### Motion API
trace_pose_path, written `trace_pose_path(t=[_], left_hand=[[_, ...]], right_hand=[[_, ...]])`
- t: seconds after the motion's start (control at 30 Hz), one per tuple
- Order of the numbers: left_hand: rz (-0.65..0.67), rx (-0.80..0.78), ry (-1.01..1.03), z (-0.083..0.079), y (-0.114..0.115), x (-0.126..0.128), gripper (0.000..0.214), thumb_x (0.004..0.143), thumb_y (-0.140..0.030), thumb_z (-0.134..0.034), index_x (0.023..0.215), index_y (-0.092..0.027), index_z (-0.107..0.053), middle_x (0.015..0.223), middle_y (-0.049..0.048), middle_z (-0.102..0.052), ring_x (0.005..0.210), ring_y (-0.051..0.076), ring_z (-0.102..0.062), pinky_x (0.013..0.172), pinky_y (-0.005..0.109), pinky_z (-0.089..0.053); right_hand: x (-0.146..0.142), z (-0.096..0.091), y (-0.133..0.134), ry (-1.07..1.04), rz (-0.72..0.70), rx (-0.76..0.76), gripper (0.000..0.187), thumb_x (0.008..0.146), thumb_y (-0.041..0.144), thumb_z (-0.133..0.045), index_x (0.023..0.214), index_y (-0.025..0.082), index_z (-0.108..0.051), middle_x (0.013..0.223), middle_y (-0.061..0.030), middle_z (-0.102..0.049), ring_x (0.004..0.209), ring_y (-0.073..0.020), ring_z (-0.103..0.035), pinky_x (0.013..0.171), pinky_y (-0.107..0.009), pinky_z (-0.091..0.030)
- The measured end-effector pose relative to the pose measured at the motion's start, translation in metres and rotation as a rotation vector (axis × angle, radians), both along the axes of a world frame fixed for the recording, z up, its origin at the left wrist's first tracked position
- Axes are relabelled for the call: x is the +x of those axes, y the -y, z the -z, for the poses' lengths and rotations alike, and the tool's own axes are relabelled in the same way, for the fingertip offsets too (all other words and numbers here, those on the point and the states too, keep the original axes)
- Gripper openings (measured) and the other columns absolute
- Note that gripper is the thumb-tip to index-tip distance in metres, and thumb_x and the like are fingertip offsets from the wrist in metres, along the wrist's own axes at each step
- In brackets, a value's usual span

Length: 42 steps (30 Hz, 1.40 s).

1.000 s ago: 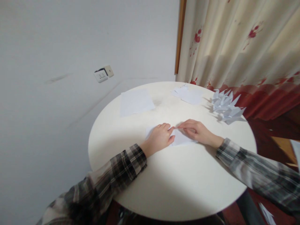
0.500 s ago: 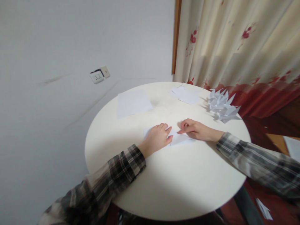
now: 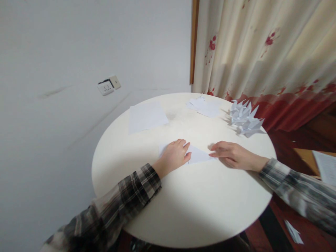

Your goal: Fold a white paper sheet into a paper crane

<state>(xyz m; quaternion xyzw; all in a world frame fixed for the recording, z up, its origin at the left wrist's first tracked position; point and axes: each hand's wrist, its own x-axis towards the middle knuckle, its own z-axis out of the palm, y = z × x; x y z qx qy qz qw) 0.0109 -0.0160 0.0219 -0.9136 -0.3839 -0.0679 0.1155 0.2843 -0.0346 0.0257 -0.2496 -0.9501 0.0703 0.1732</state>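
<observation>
A folded sheet of white paper [image 3: 198,155] lies on the round white table [image 3: 199,203] in front of me, with its right end narrowing to a point. My left hand [image 3: 175,154] rests flat across the left part of the paper, fingers loosely spread, and hides some of it. At the pointed right end, the fingertips of my right hand [image 3: 232,155] touch the paper. Its fingers are stretched out towards the left, not wrapped round anything.
Folded paper cranes [image 3: 246,117] stand clustered at the table's right edge. A large white sheet [image 3: 148,117] lies at the back left, and loose paper pieces [image 3: 207,106] lie at the back. Beyond are a wall socket [image 3: 105,87] and a curtain [image 3: 241,52].
My right hand has slid right along the paper to its pointed end, and the paper's right part now lies folded to a narrower shape. My left hand stays on the paper.
</observation>
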Motion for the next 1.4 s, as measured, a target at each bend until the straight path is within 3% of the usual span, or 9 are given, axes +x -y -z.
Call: trace_pose_path(t=[0.13, 0.23, 0.33, 0.47, 0.57, 0.83, 1.17, 1.4], left_hand=[[0.0, -0.005, 0.001, -0.001, 0.001, 0.0, 0.032, 0.088, -0.03, -0.047, 0.111, -0.011, -0.056, 0.106, 0.0123, -0.06, 0.102, 0.024, -0.054, 0.083, 0.034, -0.047], [0.002, 0.0, 0.002, -0.001, 0.001, 0.0, 0.032, 0.087, -0.03, -0.047, 0.112, -0.01, -0.056, 0.106, 0.0122, -0.06, 0.102, 0.024, -0.054, 0.084, 0.034, -0.047], [0.003, 0.005, 0.002, 0.001, 0.001, -0.001, 0.033, 0.087, -0.029, -0.047, 0.113, -0.01, -0.055, 0.106, 0.0122, -0.06, 0.102, 0.024, -0.054, 0.083, 0.034, -0.047], [-0.003, 0.011, 0.007, 0.003, 0.001, -0.001, 0.034, 0.087, -0.028, -0.047, 0.114, -0.01, -0.055, 0.107, 0.0125, -0.06, 0.102, 0.024, -0.053, 0.083, 0.034, -0.047], [0.009, 0.021, 0.019, 0.004, 0.001, -0.001, 0.034, 0.088, -0.029, -0.046, 0.115, -0.01, -0.054, 0.107, 0.0126, -0.059, 0.103, 0.024, -0.053, 0.084, 0.034, -0.047], [0.01, 0.006, 0.027, 0.003, 0.0, -0.002, 0.033, 0.088, -0.031, -0.046, 0.114, -0.011, -0.054, 0.107, 0.0117, -0.059, 0.104, 0.023, -0.052, 0.085, 0.033, -0.046], [0.008, -0.008, 0.032, 0.002, 0.0, -0.003, 0.031, 0.088, -0.032, -0.047, 0.112, -0.014, -0.055, 0.106, 0.0109, -0.058, 0.102, 0.023, -0.052, 0.083, 0.033, -0.046], [0.004, -0.005, 0.022, 0.002, 0.0, -0.002, 0.032, 0.088, -0.031, -0.046, 0.114, -0.013, -0.054, 0.107, 0.0114, -0.058, 0.103, 0.024, -0.051, 0.083, 0.034, -0.046]], right_hand=[[-0.005, 0.001, 0.011, -0.055, 0.057, -0.003, 0.036, 0.083, 0.01, -0.044, 0.114, 0.019, -0.06, 0.114, -0.0104, -0.058, 0.104, -0.0186, -0.055, 0.086, -0.034, -0.048], [-0.016, 0.008, 0.017, -0.162, 0.187, 0.014, 0.026, 0.083, 0.018, -0.05, 0.106, 0.018, -0.061, 0.105, -0.0102, -0.059, 0.096, -0.0187, -0.057, 0.082, -0.034, -0.05], [-0.027, 0.016, 0.021, -0.164, 0.256, 0.121, 0.02, 0.082, 0.018, -0.052, 0.1, 0.016, -0.061, 0.097, -0.0103, -0.061, 0.087, -0.0186, -0.058, 0.076, -0.033, -0.051], [-0.033, 0.019, 0.023, -0.068, 0.231, 0.312, 0.017, 0.087, 0.015, -0.047, 0.094, 0.013, -0.062, 0.086, -0.0099, -0.064, 0.077, -0.0181, -0.059, 0.065, -0.03, -0.051], [-0.033, 0.017, 0.024, -0.039, 0.239, 0.359, 0.017, 0.089, 0.016, -0.046, 0.09, 0.012, -0.063, 0.08, -0.0099, -0.064, 0.073, -0.0176, -0.058, 0.062, -0.029, -0.05], [-0.024, 0.016, 0.023, 0.015, 0.204, 0.335, 0.02, 0.09, 0.018, -0.045, 0.096, 0.013, -0.064, 0.084, -0.0097, -0.063, 0.075, -0.0175, -0.057, 0.065, -0.031, -0.05], [-0.002, 0.006, 0.028, 0.019, 0.088, 0.177, 0.033, 0.088, 0.015, -0.042, 0.119, 0.018, -0.056, 0.107, -0.0114, -0.062, 0.1, -0.0206, -0.057, 0.081, -0.036, -0.053], [0.007, 0.011, 0.03, -0.086, 0.129, 0.062, 0.035, 0.083, 0.011, -0.044, 0.113, 0.019, -0.061, 0.115, -0.0101, -0.06, 0.106, -0.0193, -0.058, 0.086, -0.033, -0.052]])
